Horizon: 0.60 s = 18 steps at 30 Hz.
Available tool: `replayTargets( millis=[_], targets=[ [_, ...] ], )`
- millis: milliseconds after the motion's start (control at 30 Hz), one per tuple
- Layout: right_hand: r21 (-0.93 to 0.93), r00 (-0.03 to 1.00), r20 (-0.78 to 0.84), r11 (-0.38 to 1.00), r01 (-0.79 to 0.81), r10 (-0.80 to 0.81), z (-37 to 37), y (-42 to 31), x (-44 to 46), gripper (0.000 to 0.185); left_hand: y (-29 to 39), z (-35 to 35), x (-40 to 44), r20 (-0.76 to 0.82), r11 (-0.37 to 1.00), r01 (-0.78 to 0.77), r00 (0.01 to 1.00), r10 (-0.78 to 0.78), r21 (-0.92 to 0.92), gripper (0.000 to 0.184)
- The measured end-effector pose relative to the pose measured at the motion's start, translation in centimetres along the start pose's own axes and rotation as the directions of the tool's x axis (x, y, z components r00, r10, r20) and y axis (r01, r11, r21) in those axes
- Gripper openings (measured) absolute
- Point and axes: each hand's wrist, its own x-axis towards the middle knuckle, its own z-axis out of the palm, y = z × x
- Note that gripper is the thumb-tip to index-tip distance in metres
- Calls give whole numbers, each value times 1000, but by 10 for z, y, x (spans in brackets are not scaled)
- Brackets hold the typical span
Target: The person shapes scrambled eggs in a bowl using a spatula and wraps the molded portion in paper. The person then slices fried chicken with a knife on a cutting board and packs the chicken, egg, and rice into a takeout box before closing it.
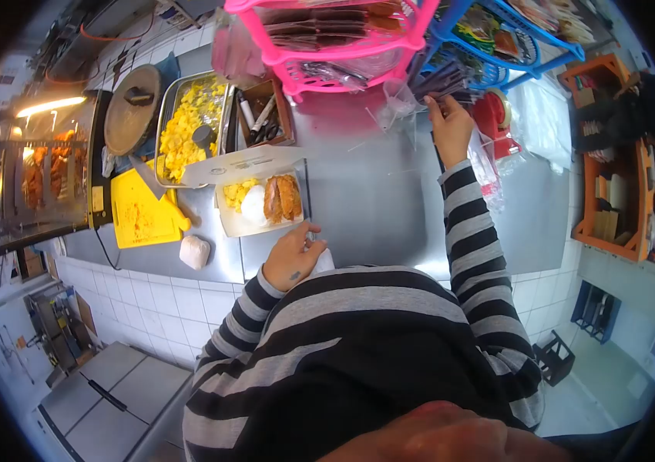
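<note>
My left hand [294, 258] is over the counter's front edge, fingers bent and apart, just below an open takeaway box [227, 221]. A white item [324, 262], too unclear to name, lies beside its fingertips. Inside the box are yellow food pieces [239, 192], white rice [253, 206] and breaded brown pieces [282, 200]. My right hand [452, 131] reaches to the back of the counter, below the blue rack [501, 75]. Its fingers are pressed together at dark, thin packets [439, 83]; what they grip is too small to tell.
A pink rack [320, 55] stands at the back. A red tape dispenser [489, 123] and clear bags [539, 115] are right of my right hand. At left are a food tray [159, 165], pen box [289, 115], yellow board [139, 212], knife [146, 175] and lit heated cabinet [96, 165].
</note>
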Motion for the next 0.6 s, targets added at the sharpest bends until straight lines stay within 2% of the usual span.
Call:
replayTargets(
  millis=[33, 100, 133, 167, 200, 233, 300, 367, 400, 433, 500, 567, 600],
  targets=[
    [6, 1000, 18, 1000, 9, -9, 0, -2, 0, 34, -9, -3, -5, -14, 1000, 14, 1000, -14, -7, 30],
    [-55, 989, -78, 991, 122, -126, 3, -4, -6, 46, -26, -8, -20, 102, 986, 124, 986, -136, 109, 26],
    [-1, 985, -106, 990, 139, -138, 3, -9, -10, 50, -39, -12, -28, 150, 949, -201, 974, 168, 244, 22],
    [52, 980, -136, 986, 156, -148, 2, -15, -14, 55, -50, -12, -35, 130, 955, -174, 981, 146, 239, 22],
    [156, 980, -153, 976, 154, -131, -1, -23, -19, 53, -60, -11, -41, 163, 915, -230, 969, 185, 332, 22],
    [195, 975, -187, 968, 160, -123, -4, -26, -26, 49, -67, -9, -46, 204, 861, -289, 954, 221, 419, 22],
    [354, 957, -286, 922, 158, -54, 2, -12, -40, 33, -80, -7, -55, 206, 871, -268, 958, 198, 411, 24],
    [89, 996, 68, 995, 42, -48, 2, -14, -72, 17, -80, -5, -59, 214, 878, -257, 960, 182, 404, 26],
    [53, 951, 275, 990, 130, -140, 11, -26, -88, 14, -75, -5, -60, 172, 921, -189, 976, 137, 341, 22],
    [35, 857, 470, 975, 221, -212, 23, -39, -105, 12, -71, -6, -61, 135, 954, -123, 987, 89, 272, 17],
    [203, 610, 567, 812, 548, -553, 62, -43, -142, 20, -67, -4, -60, 107, 969, -63, 994, 39, 239, 17],
    [6, 498, 759, 770, 638, -419, 87, -58, -161, 26, -62, -6, -61, 78, 979, -11, 997, -5, 205, 17],
    [3, 500, 756, 766, 643, -422, 95, -60, -166, 26, -59, -8, -62, 31, 987, 84, 996, -89, 138, 25]
  ],
)
